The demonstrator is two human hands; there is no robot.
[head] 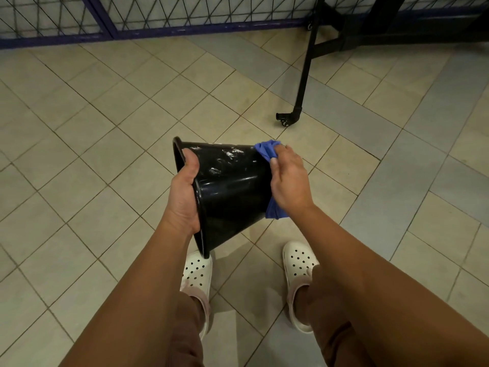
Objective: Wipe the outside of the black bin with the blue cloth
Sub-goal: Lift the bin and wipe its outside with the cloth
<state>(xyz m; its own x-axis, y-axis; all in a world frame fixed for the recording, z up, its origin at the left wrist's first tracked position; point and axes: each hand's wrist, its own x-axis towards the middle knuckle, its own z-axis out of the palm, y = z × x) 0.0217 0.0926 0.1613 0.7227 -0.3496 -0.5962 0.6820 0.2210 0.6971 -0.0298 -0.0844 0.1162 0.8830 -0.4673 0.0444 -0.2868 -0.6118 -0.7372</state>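
Observation:
The black bin (230,192) is held on its side above the floor, its open mouth to the left and its narrow base to the right. My left hand (185,192) grips the rim, thumb lying on the outer wall. My right hand (288,178) presses the blue cloth (266,151) against the bin's base end; the cloth shows above the fingers and again below the palm. Wet streaks shine on the bin's upper wall.
A tiled floor (105,144) lies below. My feet in white perforated clogs (197,271) stand under the bin. A black frame leg with a castor (287,119) stands at the upper right. A wire mesh fence (158,14) runs along the back.

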